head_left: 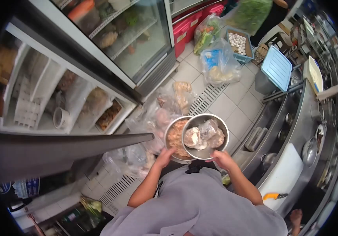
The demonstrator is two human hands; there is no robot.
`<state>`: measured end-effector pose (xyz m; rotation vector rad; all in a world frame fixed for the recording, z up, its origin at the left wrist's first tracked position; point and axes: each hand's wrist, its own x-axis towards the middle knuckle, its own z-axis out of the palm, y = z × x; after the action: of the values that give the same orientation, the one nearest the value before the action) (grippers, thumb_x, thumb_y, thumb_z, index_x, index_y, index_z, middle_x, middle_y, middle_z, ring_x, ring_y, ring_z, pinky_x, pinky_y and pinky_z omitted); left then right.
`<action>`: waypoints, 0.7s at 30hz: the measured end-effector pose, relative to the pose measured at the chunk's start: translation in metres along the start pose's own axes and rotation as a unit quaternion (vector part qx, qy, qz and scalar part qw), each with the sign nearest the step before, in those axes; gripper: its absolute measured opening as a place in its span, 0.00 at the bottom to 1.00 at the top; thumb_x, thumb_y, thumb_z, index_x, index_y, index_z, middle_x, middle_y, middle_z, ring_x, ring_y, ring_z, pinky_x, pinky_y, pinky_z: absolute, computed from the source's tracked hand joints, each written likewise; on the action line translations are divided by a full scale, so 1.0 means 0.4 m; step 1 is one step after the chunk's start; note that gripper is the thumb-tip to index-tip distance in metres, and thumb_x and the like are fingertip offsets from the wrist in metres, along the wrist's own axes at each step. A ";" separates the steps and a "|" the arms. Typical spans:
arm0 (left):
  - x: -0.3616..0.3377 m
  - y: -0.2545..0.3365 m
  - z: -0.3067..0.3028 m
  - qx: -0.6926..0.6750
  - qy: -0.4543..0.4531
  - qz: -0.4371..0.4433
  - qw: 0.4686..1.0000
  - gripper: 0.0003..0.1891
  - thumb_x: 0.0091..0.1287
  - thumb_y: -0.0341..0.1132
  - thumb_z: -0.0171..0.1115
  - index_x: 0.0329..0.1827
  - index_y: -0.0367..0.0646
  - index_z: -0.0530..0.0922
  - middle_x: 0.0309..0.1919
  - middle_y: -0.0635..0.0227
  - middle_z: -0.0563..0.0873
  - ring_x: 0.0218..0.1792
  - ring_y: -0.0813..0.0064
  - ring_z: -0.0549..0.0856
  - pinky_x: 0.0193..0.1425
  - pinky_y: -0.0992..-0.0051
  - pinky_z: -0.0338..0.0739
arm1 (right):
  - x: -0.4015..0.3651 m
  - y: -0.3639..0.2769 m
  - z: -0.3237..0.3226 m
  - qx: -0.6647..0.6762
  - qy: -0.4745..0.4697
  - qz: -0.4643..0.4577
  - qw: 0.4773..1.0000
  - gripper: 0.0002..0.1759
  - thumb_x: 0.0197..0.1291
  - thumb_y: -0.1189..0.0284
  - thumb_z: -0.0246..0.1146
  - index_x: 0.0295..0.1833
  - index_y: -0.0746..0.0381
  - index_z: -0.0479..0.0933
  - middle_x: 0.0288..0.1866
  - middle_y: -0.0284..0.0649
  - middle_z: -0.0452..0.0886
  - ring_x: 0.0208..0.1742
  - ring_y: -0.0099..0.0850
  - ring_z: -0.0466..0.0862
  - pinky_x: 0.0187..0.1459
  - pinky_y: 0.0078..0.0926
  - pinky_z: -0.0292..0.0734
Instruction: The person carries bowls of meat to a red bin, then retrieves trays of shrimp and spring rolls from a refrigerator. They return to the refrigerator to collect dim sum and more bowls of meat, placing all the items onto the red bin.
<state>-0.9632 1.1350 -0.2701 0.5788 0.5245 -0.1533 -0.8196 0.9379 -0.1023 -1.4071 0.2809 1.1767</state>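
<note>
Two metal bowls ride in my hands above the tiled floor (232,108). The left hand (164,158) is closed on the rim of the lower bowl (169,128), which holds chopped meat. The right hand (222,159) is closed on the upper bowl (205,153), which holds bagged lumps and overlaps the lower one's edge.

I judge the pair needs level carrying, with the rims kept pressed together so the top bowl cannot slide off.

Room is tight. The open fridge door (58,153) juts in just left of the bowls, and plastic bags (157,114) lie on the floor beneath and ahead. The steel bench (302,118) runs close on the right, carrying a white board (285,173) and an orange-handled knife (275,196). The only open tile lies between the bags and the bench.
</note>
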 end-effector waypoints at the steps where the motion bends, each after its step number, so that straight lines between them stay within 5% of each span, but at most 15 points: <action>1: 0.019 0.041 0.007 -0.005 -0.032 -0.007 0.999 0.24 0.61 0.33 0.55 0.60 0.38 0.65 0.52 0.63 0.76 0.51 0.71 0.77 0.49 0.70 0.75 | -0.008 -0.001 0.008 -0.020 0.029 -0.017 0.999 0.27 0.48 0.74 0.56 0.57 0.70 0.66 0.50 0.46 0.76 0.45 0.37 0.78 0.41 0.35 0.79; 5: 0.035 0.183 0.025 0.062 -0.101 -0.069 0.991 0.23 0.59 0.29 0.54 0.58 0.32 0.66 0.50 0.60 0.77 0.49 0.70 0.78 0.46 0.70 0.78 | -0.049 -0.002 0.085 -0.036 0.096 -0.073 0.992 0.27 0.47 0.71 0.57 0.56 0.70 0.66 0.48 0.46 0.76 0.43 0.34 0.79 0.36 0.30 0.81; 7: 0.047 0.227 -0.020 0.094 -0.123 -0.126 0.980 0.22 0.59 0.28 0.53 0.57 0.30 0.66 0.49 0.58 0.78 0.49 0.67 0.79 0.45 0.68 0.79 | -0.050 0.010 0.142 -0.112 0.125 -0.141 0.976 0.25 0.50 0.66 0.57 0.53 0.68 0.69 0.39 0.41 0.78 0.33 0.29 0.80 0.32 0.25 0.79; 9: 0.036 0.225 -0.089 0.105 -0.158 -0.187 0.964 0.20 0.59 0.27 0.52 0.55 0.28 0.67 0.47 0.56 0.79 0.46 0.62 0.81 0.44 0.63 0.81 | -0.071 0.020 0.228 -0.154 0.133 -0.162 0.966 0.19 0.54 0.62 0.56 0.42 0.67 0.76 0.31 0.40 0.80 0.30 0.29 0.81 0.33 0.25 0.78; 10: 0.043 0.252 -0.153 0.088 -0.179 -0.200 0.959 0.19 0.59 0.26 0.52 0.53 0.27 0.68 0.46 0.55 0.79 0.45 0.60 0.82 0.44 0.61 0.82 | -0.014 0.044 0.241 -0.208 0.096 -0.091 0.969 0.23 0.54 0.59 0.55 0.46 0.67 0.74 0.36 0.42 0.80 0.32 0.29 0.80 0.34 0.25 0.78; 12: -0.015 0.345 -0.187 0.040 -0.172 -0.200 0.964 0.20 0.58 0.26 0.52 0.54 0.28 0.67 0.47 0.54 0.78 0.46 0.58 0.81 0.41 0.61 0.83 | -0.011 0.024 0.407 -0.171 0.135 -0.156 0.963 0.30 0.53 0.58 0.57 0.56 0.67 0.67 0.46 0.43 0.76 0.36 0.28 0.79 0.34 0.23 0.79; 17: -0.029 0.653 -0.598 0.091 -0.184 -0.215 0.955 0.24 0.56 0.26 0.52 0.59 0.35 0.64 0.49 0.55 0.76 0.45 0.60 0.81 0.40 0.63 0.84 | 0.218 0.115 0.842 -0.101 0.202 -0.178 0.958 0.43 0.50 0.54 0.62 0.66 0.65 0.54 0.49 0.49 0.75 0.40 0.32 0.80 0.35 0.23 0.79; 18: -0.005 0.624 -0.189 0.178 -0.168 -0.219 0.945 0.24 0.56 0.26 0.52 0.59 0.35 0.64 0.49 0.55 0.76 0.45 0.60 0.81 0.40 0.63 0.84 | 0.009 -0.002 0.538 -0.025 0.186 -0.222 0.957 0.43 0.50 0.54 0.62 0.66 0.65 0.54 0.49 0.49 0.75 0.40 0.32 0.80 0.35 0.23 0.79; 21: -0.153 0.466 -0.057 0.198 -0.160 -0.206 0.945 0.26 0.54 0.25 0.51 0.59 0.37 0.63 0.49 0.57 0.75 0.45 0.63 0.81 0.40 0.66 0.84 | -0.212 0.176 0.448 0.035 0.155 -0.262 0.952 0.39 0.58 0.56 0.59 0.67 0.64 0.53 0.57 0.49 0.72 0.46 0.33 0.79 0.49 0.28 0.75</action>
<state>-0.9732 1.3022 -0.1652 0.8126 0.2904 -0.7520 -0.9958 1.0334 -0.0383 -1.4826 0.1492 0.5065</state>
